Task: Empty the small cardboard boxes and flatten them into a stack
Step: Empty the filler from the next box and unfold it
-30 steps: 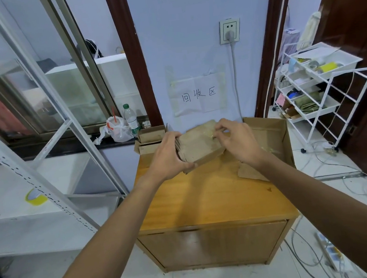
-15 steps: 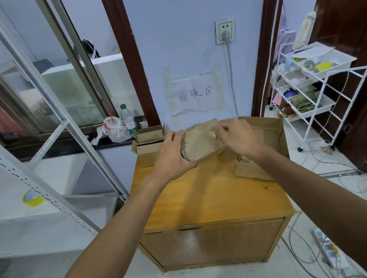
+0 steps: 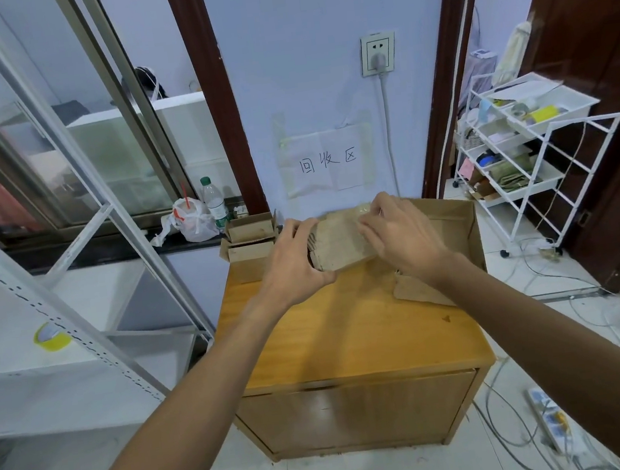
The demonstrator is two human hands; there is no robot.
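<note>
Pale lilac walls and a taped paper sign (image 3: 325, 162) back a wooden cabinet (image 3: 351, 331), above whose rear edge the small cardboard box (image 3: 341, 248) is held clear of the top. The left hand (image 3: 293, 272) grips the box's left end, thumb underneath and fingers wrapped round the corrugated edge. The right hand (image 3: 402, 237) has its fingers curled over the top right edge, apparently working at a flap, though the exact pinch is hidden. Two more small boxes (image 3: 250, 238) sit stacked at the back left corner, a larger open carton (image 3: 458, 216) stands at the back right, and a flat cardboard piece (image 3: 421, 293) lies in front of it. The held box looks light and thin-walled: stiff along its creases, easily crushed across its faces, and a little soft from wear. It is probably best taken at the ends or corners, with the flaps pulled at their free edges. Compared with a second ago, hands and box are in nearly the same place, but the box is tipped less toward the camera and the right fingers reach further over its top.
</note>
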